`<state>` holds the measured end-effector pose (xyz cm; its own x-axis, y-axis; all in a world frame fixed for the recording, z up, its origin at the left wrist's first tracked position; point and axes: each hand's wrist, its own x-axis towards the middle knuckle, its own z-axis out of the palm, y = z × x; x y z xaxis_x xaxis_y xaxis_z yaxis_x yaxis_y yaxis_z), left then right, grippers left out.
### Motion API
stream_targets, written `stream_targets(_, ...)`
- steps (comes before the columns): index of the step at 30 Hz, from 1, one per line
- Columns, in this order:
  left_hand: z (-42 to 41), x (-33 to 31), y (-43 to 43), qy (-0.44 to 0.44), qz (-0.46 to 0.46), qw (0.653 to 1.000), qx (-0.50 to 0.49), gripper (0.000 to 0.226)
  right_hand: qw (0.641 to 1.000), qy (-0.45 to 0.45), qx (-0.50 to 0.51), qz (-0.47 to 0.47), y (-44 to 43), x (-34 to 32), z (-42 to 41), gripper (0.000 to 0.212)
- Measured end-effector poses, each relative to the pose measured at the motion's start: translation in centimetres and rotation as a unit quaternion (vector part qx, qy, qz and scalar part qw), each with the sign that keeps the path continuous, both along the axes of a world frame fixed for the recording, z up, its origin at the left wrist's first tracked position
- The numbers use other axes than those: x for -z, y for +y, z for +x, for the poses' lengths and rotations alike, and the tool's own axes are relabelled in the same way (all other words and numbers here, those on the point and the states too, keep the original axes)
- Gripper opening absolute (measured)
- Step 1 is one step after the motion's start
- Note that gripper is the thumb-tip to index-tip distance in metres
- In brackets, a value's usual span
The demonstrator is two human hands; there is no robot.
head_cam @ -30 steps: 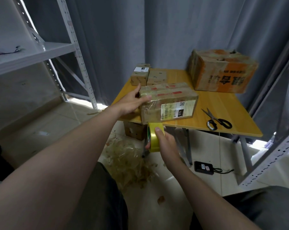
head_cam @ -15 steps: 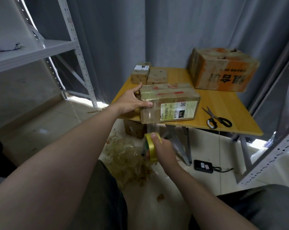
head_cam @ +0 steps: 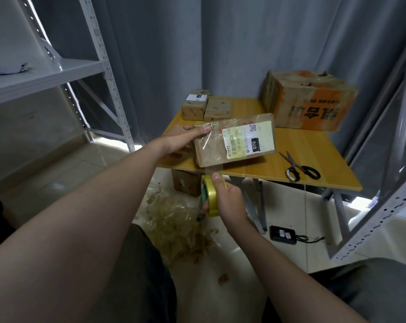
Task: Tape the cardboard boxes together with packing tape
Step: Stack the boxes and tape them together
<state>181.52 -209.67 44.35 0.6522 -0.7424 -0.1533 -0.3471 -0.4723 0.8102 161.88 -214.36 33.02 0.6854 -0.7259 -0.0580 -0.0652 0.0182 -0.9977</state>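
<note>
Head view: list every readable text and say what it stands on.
"070": white on black, on the shipping label of the taped box the left hand holds.
Rest of that label: too blurred.
Characters on the large orange box: upside-down, not legible.
White label on the small box: too small.

Outstretched, the left hand [head_cam: 182,141] grips higher; the right hand [head_cam: 228,199] grips lower.

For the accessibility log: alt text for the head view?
A person's left hand holds a labelled box tipped up at the table edge while the right hand grips a yellow tape roll just below, a clear strip stretched between them. Scissors and other boxes sit on the table.
</note>
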Motion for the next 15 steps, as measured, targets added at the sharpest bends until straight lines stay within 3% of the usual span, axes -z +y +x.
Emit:
stream_targets(4,0.5,-0.3,0.0,0.050,0.012,0.999,-0.013,0.091,1.000,-0.007,0.000,-0.021,-0.2,-0.7,-0.2,0.049)
stream_targets(9,1.0,0.4,-0.4,0.167,0.072,0.983,-0.008,0.112,0.991,-0.116,-0.055,-0.037,0.0,-1.2,-0.8,0.046)
stream_targets(11,1.0,0.6,-1.0,0.166,0.077,0.983,-0.031,0.107,0.987,-0.139,-0.071,-0.036,0.1,-1.6,-0.6,0.044)
stream_targets(15,1.2,-0.2,-2.2,0.070,0.020,0.994,-0.076,0.077,0.990,-0.118,-0.059,-0.050,0.1,-2.5,0.4,0.036)
